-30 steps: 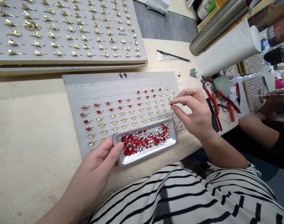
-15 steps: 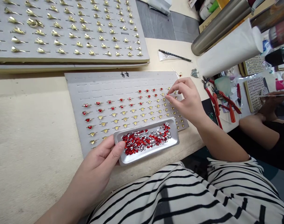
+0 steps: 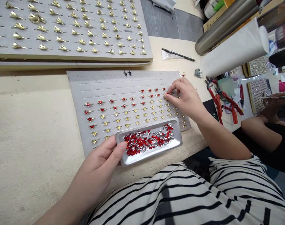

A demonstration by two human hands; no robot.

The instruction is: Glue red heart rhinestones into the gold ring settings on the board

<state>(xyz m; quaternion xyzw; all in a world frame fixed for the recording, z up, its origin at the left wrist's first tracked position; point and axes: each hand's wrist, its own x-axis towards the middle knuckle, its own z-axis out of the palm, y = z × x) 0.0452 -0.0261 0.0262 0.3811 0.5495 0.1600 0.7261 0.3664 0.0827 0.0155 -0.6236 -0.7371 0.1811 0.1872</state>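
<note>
My left hand [image 3: 99, 168] grips the near-left end of a shallow silver tray [image 3: 177, 140], thumb over its rim. Loose red gems [image 3: 134, 145], some turned silver side up, lie in the tray. Behind it is a grey foam ring board [image 3: 105, 82] holding rows of gold-coloured rings; some carry red stones, others have bare yellow settings. With thumb and forefinger pinched, my right hand [image 3: 188, 100] holds a small red gem [image 3: 165, 94] at a ring in an upper row. The fingers cover part of that ring and those beside it.
A thick board of gold rings [image 3: 72, 40] lies at the back left. A black pencil-like stick [image 3: 178, 54] rests on a small plastic bag. To the right are red-handled pliers [image 3: 230, 106], a white roll [image 3: 234, 47] and a co-worker's arm [image 3: 261, 129].
My right fingertips have moved slightly left and down onto a ring with the red gem. My left hand and the tray stay nearly still; the whole view has shifted slightly.
</note>
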